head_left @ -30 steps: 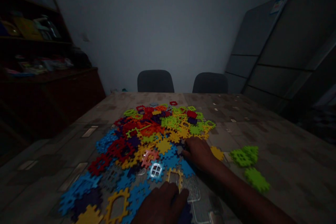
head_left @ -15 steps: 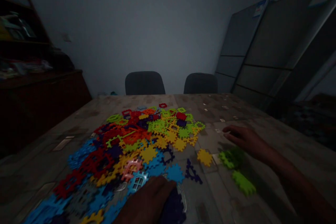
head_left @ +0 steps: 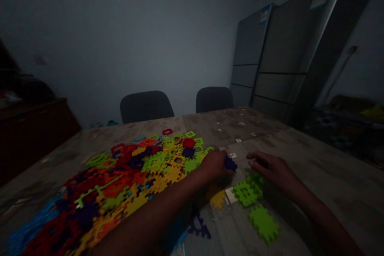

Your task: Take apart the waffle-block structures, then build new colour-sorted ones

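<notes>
My left hand [head_left: 214, 165] reaches across the table, its fingers closed on a dark purple toothed plastic building piece [head_left: 230, 163]. Just to the right, my right hand [head_left: 271, 168] hovers with fingers and thumb apart and nothing between them. Below it lie green toothed pieces: a pair that seem joined [head_left: 246, 193] and a separate flat green square [head_left: 264, 223]. A yellow piece [head_left: 217, 199] rests under my left wrist, partly hidden. Nearer to me is a purple triangular frame [head_left: 198, 227]. My left forearm covers part of the big pile of pieces.
The mixed pile of red, orange, yellow, green and blue pieces [head_left: 120, 184] spreads over the left of the patterned table [head_left: 207, 128]. Two dark chairs [head_left: 146, 106] stand behind the table's far edge. A grey fridge [head_left: 279, 56] is at the back right.
My left hand has moved from the near pieces to the right and away from me, with the purple piece in it. The view has turned right; my right hand stays above the green pieces.
</notes>
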Motion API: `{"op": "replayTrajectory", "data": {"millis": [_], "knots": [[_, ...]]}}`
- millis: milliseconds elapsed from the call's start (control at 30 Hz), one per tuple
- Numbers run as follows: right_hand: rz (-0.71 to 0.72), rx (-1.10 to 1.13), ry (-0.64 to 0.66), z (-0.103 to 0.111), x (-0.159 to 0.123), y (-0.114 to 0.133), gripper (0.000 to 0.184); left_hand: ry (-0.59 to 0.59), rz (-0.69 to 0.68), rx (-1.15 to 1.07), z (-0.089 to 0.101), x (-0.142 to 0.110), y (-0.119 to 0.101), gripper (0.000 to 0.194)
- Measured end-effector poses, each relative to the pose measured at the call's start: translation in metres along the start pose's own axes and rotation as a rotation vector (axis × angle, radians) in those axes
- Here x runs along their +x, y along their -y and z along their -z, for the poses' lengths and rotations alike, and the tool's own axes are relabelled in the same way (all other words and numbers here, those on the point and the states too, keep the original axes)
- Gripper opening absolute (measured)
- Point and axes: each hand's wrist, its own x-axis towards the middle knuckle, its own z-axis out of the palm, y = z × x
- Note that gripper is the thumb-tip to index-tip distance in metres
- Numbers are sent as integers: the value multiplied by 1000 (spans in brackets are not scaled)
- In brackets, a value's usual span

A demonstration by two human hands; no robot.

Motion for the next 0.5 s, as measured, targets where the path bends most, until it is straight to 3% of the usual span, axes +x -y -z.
{"op": "replayTrajectory", "data": {"millis": [167,333,500], "knots": [[-9,-42,2,1,1,-8,42,-4,19,16,-23,17,-4,34],[24,-67,79,-4,6,-17,39,-32,-32,-49,-20,-2,11,58],[48,-81,228,-7,20,-13,41,-80,-13,-101,-16,-21,26,68]]}}
